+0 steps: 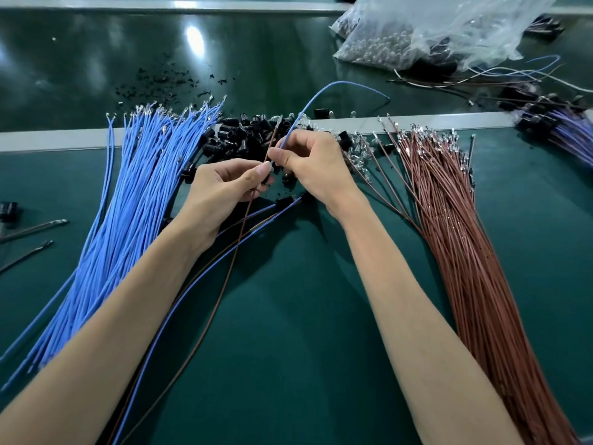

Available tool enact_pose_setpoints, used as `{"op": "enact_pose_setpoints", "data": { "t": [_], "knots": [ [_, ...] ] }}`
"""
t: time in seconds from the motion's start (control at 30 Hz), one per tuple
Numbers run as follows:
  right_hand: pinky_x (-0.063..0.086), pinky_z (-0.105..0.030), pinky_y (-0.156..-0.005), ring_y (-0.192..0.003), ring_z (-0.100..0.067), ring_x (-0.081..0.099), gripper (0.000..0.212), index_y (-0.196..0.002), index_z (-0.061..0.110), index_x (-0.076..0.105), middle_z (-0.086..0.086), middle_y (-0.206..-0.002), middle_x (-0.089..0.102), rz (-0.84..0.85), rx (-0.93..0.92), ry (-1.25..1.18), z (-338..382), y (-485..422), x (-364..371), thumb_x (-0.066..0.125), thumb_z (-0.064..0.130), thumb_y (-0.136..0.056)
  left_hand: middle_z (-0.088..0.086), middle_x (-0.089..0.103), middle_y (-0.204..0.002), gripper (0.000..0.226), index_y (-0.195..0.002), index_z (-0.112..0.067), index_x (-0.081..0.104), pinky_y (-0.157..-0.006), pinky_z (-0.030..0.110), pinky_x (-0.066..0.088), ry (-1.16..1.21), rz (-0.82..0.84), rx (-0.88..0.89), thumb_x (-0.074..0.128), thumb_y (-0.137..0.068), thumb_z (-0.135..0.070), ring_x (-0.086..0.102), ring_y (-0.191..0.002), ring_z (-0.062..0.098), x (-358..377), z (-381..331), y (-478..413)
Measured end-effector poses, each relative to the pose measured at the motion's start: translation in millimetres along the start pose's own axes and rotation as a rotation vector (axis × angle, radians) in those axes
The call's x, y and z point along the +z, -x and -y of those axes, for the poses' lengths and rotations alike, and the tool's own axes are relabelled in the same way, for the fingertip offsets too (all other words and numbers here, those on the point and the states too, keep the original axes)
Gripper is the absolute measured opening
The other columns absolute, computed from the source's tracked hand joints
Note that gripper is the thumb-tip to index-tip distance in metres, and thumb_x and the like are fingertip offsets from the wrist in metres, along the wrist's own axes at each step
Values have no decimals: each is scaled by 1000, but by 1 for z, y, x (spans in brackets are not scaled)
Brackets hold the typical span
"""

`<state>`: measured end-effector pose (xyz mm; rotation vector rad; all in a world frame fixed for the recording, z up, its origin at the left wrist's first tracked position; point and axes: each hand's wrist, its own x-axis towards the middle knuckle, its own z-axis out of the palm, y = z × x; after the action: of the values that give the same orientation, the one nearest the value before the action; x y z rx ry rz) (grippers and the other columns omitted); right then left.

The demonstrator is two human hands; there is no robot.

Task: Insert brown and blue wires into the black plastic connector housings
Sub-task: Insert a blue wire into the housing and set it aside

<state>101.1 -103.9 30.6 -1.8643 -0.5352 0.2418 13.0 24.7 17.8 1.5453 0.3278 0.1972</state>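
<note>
Where my two thumbs meet above the dark green tabletop (305,316), my left grip (224,184) pinches a single thin brown wire (245,216) between thumb and forefinger. My right grip (316,165) pinches a single thin blue wire (333,83) just beside it. The brown wire's metal tip pokes up past my fingers, and its length runs down under my left palm towards me until the frame cuts it off. The blue wire arches up and away to the right, and its far end is dark and hard to make out. Something black shows under my left fingertips, but I cannot tell whether I hold it or it lies below. The heap of small black plastic connector housings (244,130) lies just beyond my hands, partly hidden by them, against a pale strip (449,118) across the tabletop. A fanned bundle of blue wires (138,194) lies to the left and a bundle of brown wires (465,239) to the right, both cut off at the lower edge. A lone black housing with wires leading from it (284,200) lies between my wrists. At the far right a crumpled clear plastic bag (449,27) holds small parts too blurred to name.
</note>
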Motion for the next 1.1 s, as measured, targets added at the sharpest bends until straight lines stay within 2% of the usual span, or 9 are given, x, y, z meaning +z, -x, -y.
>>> {"op": "enact_pose_setpoints", "data": {
  "t": [0.1,0.27,0.47,0.6,0.67,0.73,0.83,0.93,1.1],
  "knots": [
    [45,-29,-68,-64,-12,52,15,-73,17,63,0,-69,59,85,10,18,1,1,-1,68,13,-87,-4,72,-73,7,-85,-18,73,-71,14,51,-3,-1,-2,68,-85,-22,62,-69,5,0,0,0],
    [42,-13,-60,-54,-1,54,22,-72,20,60,6,-66,60,89,6,-28,-1,0,-5,65,5,-88,-4,72,-72,6,-87,-17,73,-67,11,49,1,-24,6,68,-86,-21,62,-67,3,3,3,1],
    [46,-15,-62,-57,-5,57,16,-75,12,64,1,-67,63,170,-20,-79,-2,0,-8,67,-1,-84,-4,72,-73,13,-87,-15,73,-68,13,49,-15,-10,16,71,-79,-26,63,-68,4,3,4,2],
    [49,-17,-62,-55,-6,59,19,-74,13,65,0,-68,66,84,-19,-176,-4,-1,-8,71,-4,-80,-4,71,-73,8,-88,-15,73,-68,13,48,-8,-21,27,71,-83,-21,62,-68,5,4,5,1],
    [51,-19,-63,-57,-8,62,21,-75,15,65,-2,-69,68,64,-13,-215,-5,-1,-6,72,-5,-78,-4,71,-73,11,-86,-17,72,-70,15,50,5,-39,31,74,-77,-24,63,-70,6,3,5,2],
    [52,-22,-66,-60,-11,64,21,-75,15,66,0,-70,69,82,-30,-214,-4,-1,-6,73,-5,-76,-7,71,-72,18,-84,-17,72,-71,15,51,13,-50,43,77,-69,-27,64,-71,5,2,4,3],
    [52,-18,-64,-59,-9,65,22,-72,13,66,6,-65,69,122,-47,-232,-3,0,-9,74,-7,-74,-10,71,-69,20,-83,-13,70,-67,13,49,7,-35,79,79,-66,-19,63,-67,1,3,4,5],
    [48,-14,-59,-56,-6,63,19,-71,14,67,8,-62,68,137,-44,-242,0,1,-11,75,-3,-75,-8,71,-71,25,-81,-13,69,-68,15,50,19,-47,82,81,-60,-20,64,-67,5,2,5,4],
    [48,-17,-62,-58,-7,58,15,-73,14,67,1,-67,68,142,-49,-220,-1,2,-11,73,2,-80,-8,69,-68,27,-78,-15,68,-66,15,50,29,-55,72,83,-56,-20,62,-64,4,3,8,4]
  ]
}}
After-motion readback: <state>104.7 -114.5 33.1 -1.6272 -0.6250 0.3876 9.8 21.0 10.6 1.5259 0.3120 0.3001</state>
